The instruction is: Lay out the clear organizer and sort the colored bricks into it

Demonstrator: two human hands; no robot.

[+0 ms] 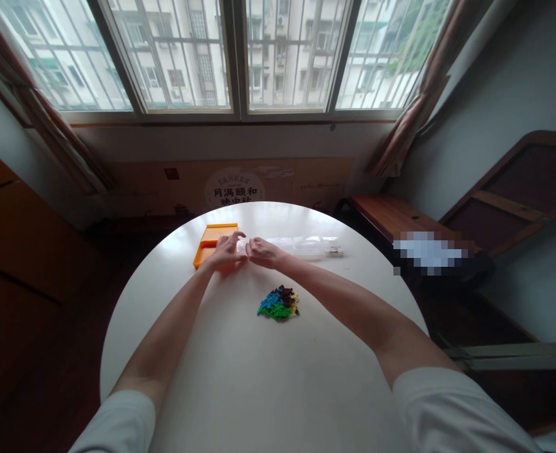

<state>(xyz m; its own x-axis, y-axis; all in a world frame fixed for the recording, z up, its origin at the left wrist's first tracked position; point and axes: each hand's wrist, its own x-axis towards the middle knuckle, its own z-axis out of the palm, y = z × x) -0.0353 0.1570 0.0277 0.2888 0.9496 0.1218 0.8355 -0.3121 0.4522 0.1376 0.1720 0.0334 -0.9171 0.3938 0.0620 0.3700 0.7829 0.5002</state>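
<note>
My left hand [226, 251] curves round the left end of a row of clear plastic boxes [306, 246], its thumb and fingers on either side of the nearest one. Beside it, my right hand [262, 253] is closed in a pinch at that same box; its fingertips are partly hidden. An orange tray [203, 257] with a raised divider lies just left of my left hand. Nearer to me, a small heap of tiny building blocks [278, 304] in blue, green, dark brown and pale yellow rests on the table.
All of this lies on a round white table [259, 390]. To the right stands a wooden bench [391, 214] with a blurred-out item on it. Behind the table, a long printed cardboard box [315, 182] leans below the barred window [282, 56].
</note>
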